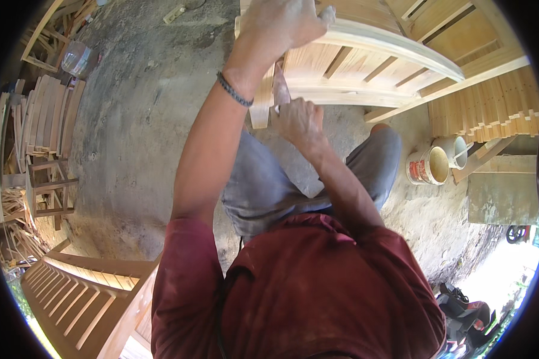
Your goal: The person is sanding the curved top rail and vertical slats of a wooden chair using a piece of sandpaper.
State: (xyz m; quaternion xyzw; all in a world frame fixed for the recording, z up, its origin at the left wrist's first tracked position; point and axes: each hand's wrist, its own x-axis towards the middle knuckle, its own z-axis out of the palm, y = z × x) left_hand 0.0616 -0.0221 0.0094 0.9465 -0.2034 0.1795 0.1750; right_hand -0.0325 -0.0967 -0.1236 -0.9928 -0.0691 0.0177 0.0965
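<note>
Bracing the curved pale-wood frame [395, 43], apparently, the left hand [283, 23] was placed, fingers unclear; a tapered pinkish piece [280, 88] was pinched by the right hand [303, 122].

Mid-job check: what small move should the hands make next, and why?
Probably a short, light stroke of the pointed piece along the pale wooden post with the right hand. That hand grips the piece with its tip close to the post, though contact isn't clear; the left hand is at the curved rail, seemingly able to steady it.
</note>
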